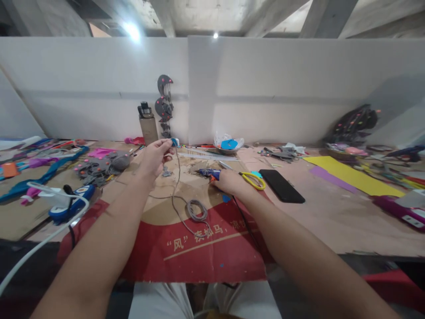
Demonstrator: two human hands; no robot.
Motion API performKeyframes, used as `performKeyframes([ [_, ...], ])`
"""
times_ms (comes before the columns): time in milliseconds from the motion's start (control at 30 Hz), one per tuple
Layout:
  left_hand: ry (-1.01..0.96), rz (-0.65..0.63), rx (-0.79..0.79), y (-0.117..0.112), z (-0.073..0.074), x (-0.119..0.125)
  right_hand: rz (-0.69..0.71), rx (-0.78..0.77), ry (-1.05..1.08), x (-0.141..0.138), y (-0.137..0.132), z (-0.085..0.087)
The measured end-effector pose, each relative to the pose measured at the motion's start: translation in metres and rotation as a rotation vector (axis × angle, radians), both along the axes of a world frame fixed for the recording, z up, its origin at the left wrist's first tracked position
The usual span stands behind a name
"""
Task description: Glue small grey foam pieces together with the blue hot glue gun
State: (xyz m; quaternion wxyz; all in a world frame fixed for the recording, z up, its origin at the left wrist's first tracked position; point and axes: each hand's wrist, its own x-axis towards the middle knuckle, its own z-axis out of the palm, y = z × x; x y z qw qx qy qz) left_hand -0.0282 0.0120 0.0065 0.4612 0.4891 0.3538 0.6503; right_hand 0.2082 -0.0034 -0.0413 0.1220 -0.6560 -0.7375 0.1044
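My left hand [158, 155] is raised over the table, its fingertips pinching a small blue and white piece [175, 142]. From that piece a thin grey cord [178, 170] hangs down to a loose coil [196, 210] on the cardboard. My right hand [227, 182] is closed around a blue hot glue gun [209, 173] with an orange trigger, low over the board; its palm side is hidden. A black cable runs back under my right forearm. Close by that hand lie yellow-handled scissors [254, 180] and a small blue scrap [226, 198].
A black phone [281, 186] lies right of the scissors. Behind are a ruler [209, 157], a bowl with a blue disc [229, 144] and a bottle [148, 126]. At left sit grey felt pieces [102, 167] and a blue power strip [73, 204] with a white cable.
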Motion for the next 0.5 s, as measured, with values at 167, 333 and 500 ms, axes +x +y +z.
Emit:
performKeyframes([
  [167,0.044,-0.057,-0.01,-0.007,0.002,0.008,-0.042,-0.09,0.165,-0.001,0.009,-0.01],
  [333,0.075,-0.016,-0.019,-0.007,-0.001,0.009,-0.001,0.087,0.578,-0.004,0.006,0.002],
  [500,0.14,0.012,-0.055,-0.005,-0.008,0.011,0.158,0.274,1.042,-0.018,-0.014,0.02],
])
